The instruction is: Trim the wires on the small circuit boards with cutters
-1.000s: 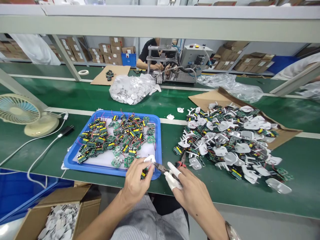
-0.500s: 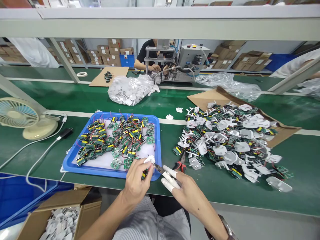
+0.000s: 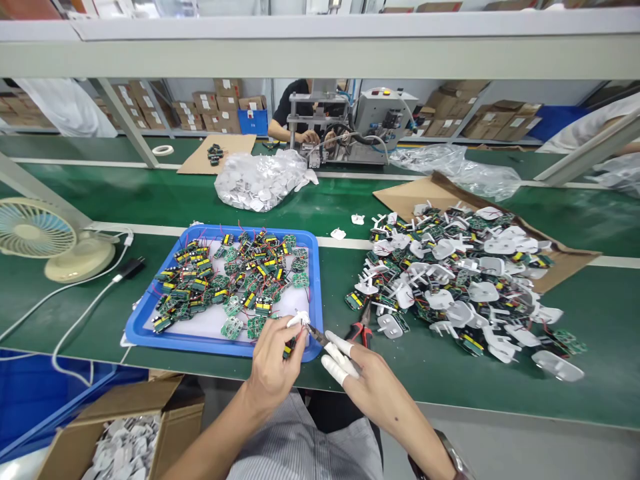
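Note:
My left hand (image 3: pixel 274 365) is closed on a small circuit board (image 3: pixel 289 347) at the front right corner of the blue tray (image 3: pixel 150 327). White finger cots cover the fingertips. My right hand (image 3: pixel 361 377), also in finger cots, grips red-handled pliers (image 3: pixel 350 333) whose tip touches the board. The tray holds several green circuit boards with red wires (image 3: pixel 235 277). To the right lies a heap of white plug shells joined to boards (image 3: pixel 460 280).
A small fan (image 3: pixel 45 237) with white cable stands at left. A cardboard box of white parts (image 3: pixel 120 443) sits below the table edge. A plastic bag of white shells (image 3: pixel 260 177) lies across the belt. Another person works at a machine (image 3: pixel 350 127) opposite.
Both hands have stayed together at the tray corner; the right hand has shifted slightly left and down. The view has tilted a little.

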A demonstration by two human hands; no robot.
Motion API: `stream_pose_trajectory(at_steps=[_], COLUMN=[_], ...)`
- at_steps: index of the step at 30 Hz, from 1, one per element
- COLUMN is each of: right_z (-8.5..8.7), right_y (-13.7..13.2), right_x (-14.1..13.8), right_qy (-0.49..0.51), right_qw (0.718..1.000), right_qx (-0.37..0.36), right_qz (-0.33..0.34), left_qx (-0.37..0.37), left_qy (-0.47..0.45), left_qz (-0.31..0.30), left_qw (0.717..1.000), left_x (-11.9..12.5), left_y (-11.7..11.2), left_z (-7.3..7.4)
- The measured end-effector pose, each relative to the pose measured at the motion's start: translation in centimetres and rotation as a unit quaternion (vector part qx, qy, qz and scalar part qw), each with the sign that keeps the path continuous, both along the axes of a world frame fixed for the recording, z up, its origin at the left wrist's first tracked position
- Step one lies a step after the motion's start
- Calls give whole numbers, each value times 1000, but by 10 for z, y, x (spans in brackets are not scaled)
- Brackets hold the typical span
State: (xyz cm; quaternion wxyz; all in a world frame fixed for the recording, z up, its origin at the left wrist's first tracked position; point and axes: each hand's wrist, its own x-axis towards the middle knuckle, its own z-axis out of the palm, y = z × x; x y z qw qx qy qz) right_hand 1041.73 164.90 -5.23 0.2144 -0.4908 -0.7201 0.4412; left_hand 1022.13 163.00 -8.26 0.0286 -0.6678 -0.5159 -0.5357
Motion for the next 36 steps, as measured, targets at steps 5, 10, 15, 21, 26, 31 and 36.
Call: stream_pose_trajectory(at_steps=[5, 10, 15, 21, 26, 31, 36], right_z=[-1, 2, -1, -14, -24, -24, -17], right_y=[-1, 1, 1, -1, -3, -7, -1], right_x=[1, -3, -4, -1, -4, -4, 7], right_qy=[-4, 56, 77, 92, 108, 76, 18], right_qw=[1000, 996, 993, 995, 994, 977, 957], right_qx=[-10, -75, -86, -41, -19, 196, 291], right_qz=[1, -3, -7, -12, -4, 24, 11], left_qx=[10, 12, 19, -25, -112, -298, -326], left_qy=[-1, -10, -19, -98, -176, -267, -309], left_qz=[-6, -4, -8, -41, -51, -24, -37], left_qw=[1000, 1000, 1000, 994, 977, 916, 893], left_x=[0, 0, 0, 0, -2, -6, -9], left_y=[0, 0, 0, -2, -5, 2, 4], left_z=[0, 1, -1, 10, 17, 4, 2])
